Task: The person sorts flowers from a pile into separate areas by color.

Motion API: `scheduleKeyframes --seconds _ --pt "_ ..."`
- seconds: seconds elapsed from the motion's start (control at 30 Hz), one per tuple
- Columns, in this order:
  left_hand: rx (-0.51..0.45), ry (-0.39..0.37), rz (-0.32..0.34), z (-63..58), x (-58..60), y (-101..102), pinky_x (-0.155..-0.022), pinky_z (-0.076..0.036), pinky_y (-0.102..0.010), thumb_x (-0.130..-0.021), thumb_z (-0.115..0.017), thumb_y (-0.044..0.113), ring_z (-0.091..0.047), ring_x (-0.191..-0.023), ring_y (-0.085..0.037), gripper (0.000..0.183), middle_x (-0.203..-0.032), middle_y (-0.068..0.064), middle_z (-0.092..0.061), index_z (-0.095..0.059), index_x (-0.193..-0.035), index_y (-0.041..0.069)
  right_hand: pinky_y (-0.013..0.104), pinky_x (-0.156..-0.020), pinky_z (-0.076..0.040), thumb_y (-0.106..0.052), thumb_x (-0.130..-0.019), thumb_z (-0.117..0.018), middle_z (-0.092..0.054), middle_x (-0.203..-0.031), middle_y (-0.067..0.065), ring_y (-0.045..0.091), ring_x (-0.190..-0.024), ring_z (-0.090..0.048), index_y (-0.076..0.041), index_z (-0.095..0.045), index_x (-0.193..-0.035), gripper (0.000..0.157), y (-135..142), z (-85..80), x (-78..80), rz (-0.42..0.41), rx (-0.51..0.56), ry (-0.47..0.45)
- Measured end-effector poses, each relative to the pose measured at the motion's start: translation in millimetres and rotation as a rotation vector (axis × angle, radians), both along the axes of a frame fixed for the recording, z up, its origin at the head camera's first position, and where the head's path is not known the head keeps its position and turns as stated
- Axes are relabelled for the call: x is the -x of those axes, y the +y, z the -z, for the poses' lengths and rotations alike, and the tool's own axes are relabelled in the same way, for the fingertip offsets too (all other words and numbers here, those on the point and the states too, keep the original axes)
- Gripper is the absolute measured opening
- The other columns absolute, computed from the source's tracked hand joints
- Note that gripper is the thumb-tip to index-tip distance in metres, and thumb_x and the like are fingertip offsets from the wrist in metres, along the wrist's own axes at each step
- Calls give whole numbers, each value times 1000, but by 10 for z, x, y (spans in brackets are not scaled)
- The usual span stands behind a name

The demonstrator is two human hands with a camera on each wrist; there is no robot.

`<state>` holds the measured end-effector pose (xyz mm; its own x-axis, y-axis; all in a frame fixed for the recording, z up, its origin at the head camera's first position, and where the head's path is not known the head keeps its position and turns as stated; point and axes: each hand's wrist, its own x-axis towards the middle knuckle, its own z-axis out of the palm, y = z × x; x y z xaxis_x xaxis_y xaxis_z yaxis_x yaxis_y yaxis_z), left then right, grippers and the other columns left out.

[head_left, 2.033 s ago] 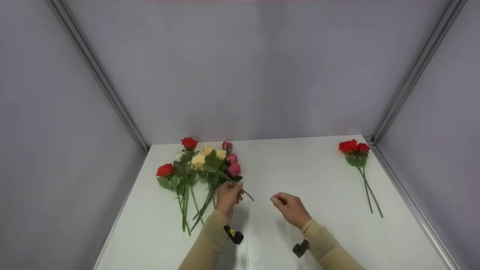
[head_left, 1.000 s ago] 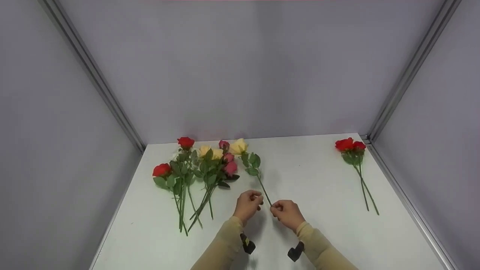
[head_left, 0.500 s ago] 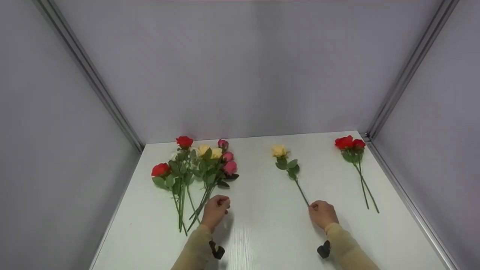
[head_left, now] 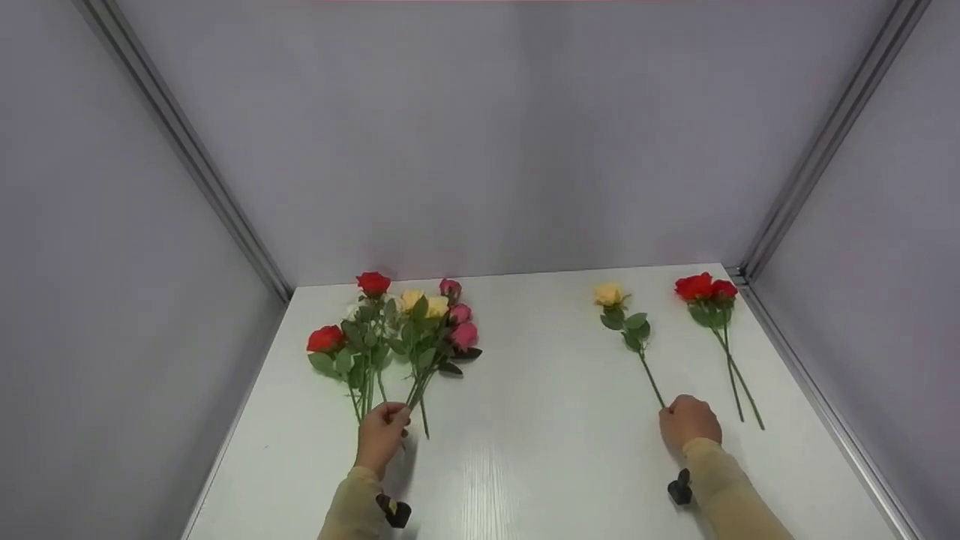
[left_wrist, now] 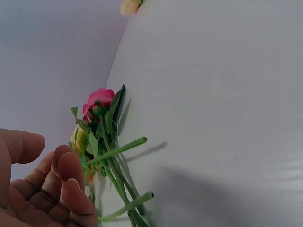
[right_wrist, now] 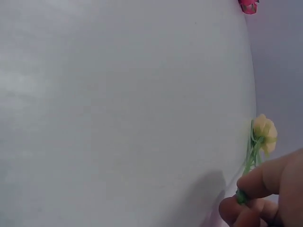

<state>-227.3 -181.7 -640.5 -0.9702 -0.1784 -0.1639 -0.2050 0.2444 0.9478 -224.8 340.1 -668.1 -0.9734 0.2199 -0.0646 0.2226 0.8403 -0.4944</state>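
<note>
My right hand [head_left: 691, 424] pinches the lower stem of a yellow rose [head_left: 609, 294] between thumb and fingers. In the right wrist view the stem end shows between the fingertips, with the yellow bloom [right_wrist: 265, 134] beyond. My left hand [head_left: 381, 436] is over the stems of the flower pile on the left, its fingers loosely bent. The left wrist view shows a gap between its thumb and fingers [left_wrist: 71, 172], with stems just past them. The pile holds red roses [head_left: 326, 339], yellow roses [head_left: 436, 306], pink roses [head_left: 464, 336] and whitish blooms among green leaves.
Two red roses [head_left: 694, 287] with crossed stems lie at the right of the white table [head_left: 525, 420]. Grey panels [head_left: 525, 135] stand behind and on both sides, with metal rails [head_left: 825, 142] at the corners.
The left hand drew a yellow rose from the pile and the right hand took its stem. The right hand carried it rightward; the left hand went back left over the pile's stems.
</note>
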Motion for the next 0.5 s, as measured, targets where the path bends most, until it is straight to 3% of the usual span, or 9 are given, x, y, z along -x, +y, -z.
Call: scheduleKeyframes --seconds 0.2,0.5 --pt "53 -9 -36 58 -38 -76 -67 -49 -31 -96 -58 17 -61 -89 -33 25 -96 -14 -62 -61 -111 -2 47 -59 -48 -21 -96 -50 -67 -85 15 32 -74 -64 3 -65 -95 29 20 2 107 17 -29 -50" --pt "101 0 -37 94 -76 -111 -63 -48 -30 -95 -59 17 -62 -81 -27 25 -90 -11 -62 -62 -112 -2 49 -68 -48 -26 -97 -46 -65 -88 16 33 -79 -62 3 -62 -95 33 71 108 240 20 39 -83"
